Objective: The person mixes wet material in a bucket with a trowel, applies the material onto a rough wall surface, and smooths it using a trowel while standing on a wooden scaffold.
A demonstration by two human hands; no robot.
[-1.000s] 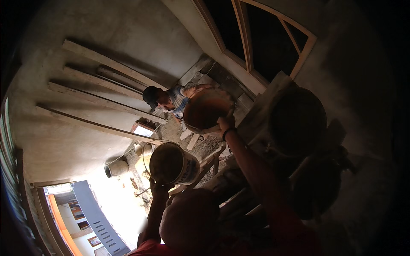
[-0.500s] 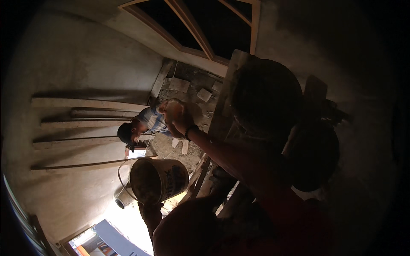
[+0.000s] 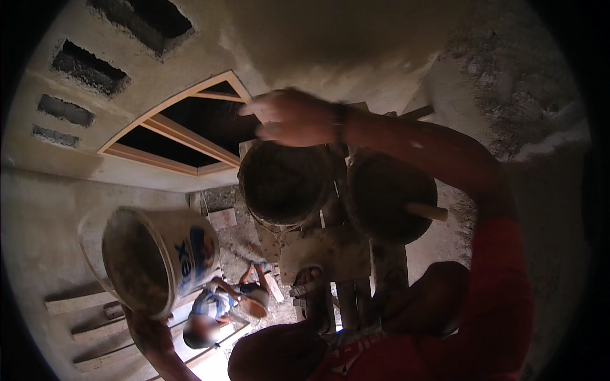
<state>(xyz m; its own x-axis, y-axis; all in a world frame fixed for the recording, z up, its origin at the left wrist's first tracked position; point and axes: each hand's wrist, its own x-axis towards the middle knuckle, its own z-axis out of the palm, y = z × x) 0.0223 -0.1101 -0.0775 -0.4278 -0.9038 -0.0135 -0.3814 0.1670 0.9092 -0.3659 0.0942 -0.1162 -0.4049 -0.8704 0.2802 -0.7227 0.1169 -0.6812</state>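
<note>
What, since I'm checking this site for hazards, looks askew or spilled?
The white bucket on the left hand looks tipped, its mouth facing the picture's left instead of up. No spill shows. The wall openings have ragged edges; whether that's damage, I can't tell.

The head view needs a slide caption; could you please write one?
Left hand holding a white bucket, right hand near a dark tub.

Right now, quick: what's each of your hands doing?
Left hand: holding a white, round plastic bucket.
Right hand: partly open, blurred, with nothing visible in it.
</note>
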